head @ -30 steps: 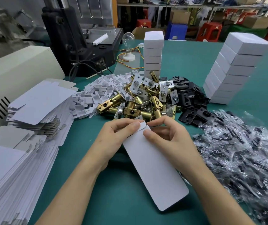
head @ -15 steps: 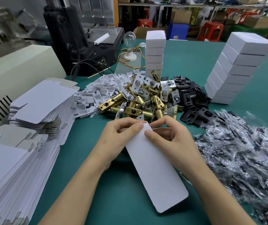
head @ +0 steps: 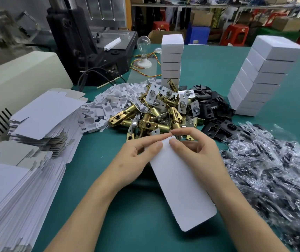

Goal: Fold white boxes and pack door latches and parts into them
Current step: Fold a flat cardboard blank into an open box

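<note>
Both forearms forward, left hand (head: 132, 161) and right hand (head: 203, 151) close together, fingers (head: 154, 141) curled, thumbs nearly touching

A flat white box (head: 180, 182) slants across the near middle, its far end pinched between the left hand (head: 132, 160) and right hand (head: 200, 151), its rounded end nearest. Just beyond it lies a heap of brass door latches (head: 151, 120), with small white pieces (head: 112, 102) spread to the left, black plates (head: 211, 110) to the right and bagged dark parts (head: 273, 179) near right. Flat box blanks (head: 42, 113) are stacked at the left, and folded boxes stand in a far middle stack (head: 172, 59) and a leaning right stack (head: 265, 73).
</note>
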The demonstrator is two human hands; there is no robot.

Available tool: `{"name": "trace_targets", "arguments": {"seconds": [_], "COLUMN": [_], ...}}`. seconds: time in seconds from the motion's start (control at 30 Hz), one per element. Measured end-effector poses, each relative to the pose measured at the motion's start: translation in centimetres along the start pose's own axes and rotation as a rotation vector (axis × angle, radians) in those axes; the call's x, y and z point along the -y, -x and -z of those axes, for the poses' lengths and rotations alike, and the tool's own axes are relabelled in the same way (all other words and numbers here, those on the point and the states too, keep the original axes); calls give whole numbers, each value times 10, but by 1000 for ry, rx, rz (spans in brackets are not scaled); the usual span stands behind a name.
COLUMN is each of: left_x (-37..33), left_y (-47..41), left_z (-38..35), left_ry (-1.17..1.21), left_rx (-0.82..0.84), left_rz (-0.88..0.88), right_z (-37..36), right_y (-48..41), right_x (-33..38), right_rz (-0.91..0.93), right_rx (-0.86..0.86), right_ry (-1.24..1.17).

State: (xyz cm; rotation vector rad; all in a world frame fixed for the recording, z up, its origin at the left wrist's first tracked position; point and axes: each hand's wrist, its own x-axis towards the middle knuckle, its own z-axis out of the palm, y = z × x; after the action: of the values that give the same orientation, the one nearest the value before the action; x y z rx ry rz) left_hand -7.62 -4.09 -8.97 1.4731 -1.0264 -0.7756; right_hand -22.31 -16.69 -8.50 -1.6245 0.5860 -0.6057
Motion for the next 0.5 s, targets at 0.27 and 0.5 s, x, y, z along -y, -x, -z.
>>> {"name": "trace_targets", "arguments": {"seconds": [0.27, 0.5], "left_x": [-2, -5], "left_y": [-1, -1], "left_z": [-6, 0], "left_ry": [104, 187], "left_rx": [-123, -131], "left_rz": [39, 161], "right_z": [4, 5], "right_y": [-1, -3], "right_x": [4, 6], "right_rz": [-114, -113], "right_rx": [-79, -10], "right_ry": [-75, -61]}}
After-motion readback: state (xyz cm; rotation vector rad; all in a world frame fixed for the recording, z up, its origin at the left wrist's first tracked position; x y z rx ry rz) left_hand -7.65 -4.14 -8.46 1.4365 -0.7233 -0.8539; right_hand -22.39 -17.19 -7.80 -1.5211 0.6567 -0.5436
